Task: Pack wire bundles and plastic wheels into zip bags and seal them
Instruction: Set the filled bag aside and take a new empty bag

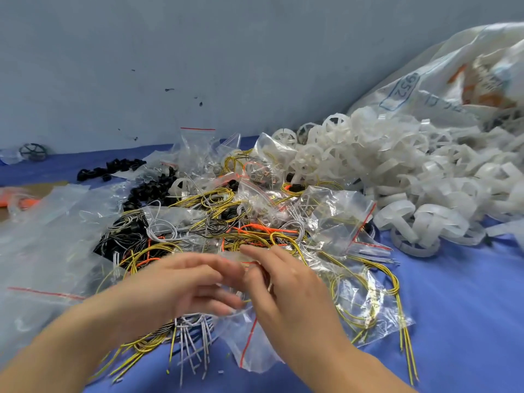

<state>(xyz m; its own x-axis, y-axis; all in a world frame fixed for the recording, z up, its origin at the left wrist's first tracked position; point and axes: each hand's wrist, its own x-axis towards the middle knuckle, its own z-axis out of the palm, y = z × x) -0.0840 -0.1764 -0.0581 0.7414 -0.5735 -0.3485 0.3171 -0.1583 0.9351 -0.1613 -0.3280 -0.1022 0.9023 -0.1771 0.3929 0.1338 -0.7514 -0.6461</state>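
Note:
My left hand (192,285) and my right hand (286,290) meet over the front of a heap of wires and bags. Between them they hold a clear zip bag (236,260). The right thumb and forefinger pinch its top edge, and the blurred left fingers curl on its other side. A bundle of grey-white wires (192,333) sticks out below my left hand. Loops of yellow wire (215,197) and orange wire (261,229) lie tangled in the heap behind. White plastic wheels (397,171) are piled at the right.
Empty clear zip bags (42,251) are stacked at the left, and another with a red stripe (249,347) lies under my hands. Black plastic parts (147,191) sit mid-left. A big printed sack (467,80) spills the wheels. The blue tabletop (467,321) shows at front right, with a grey wall behind.

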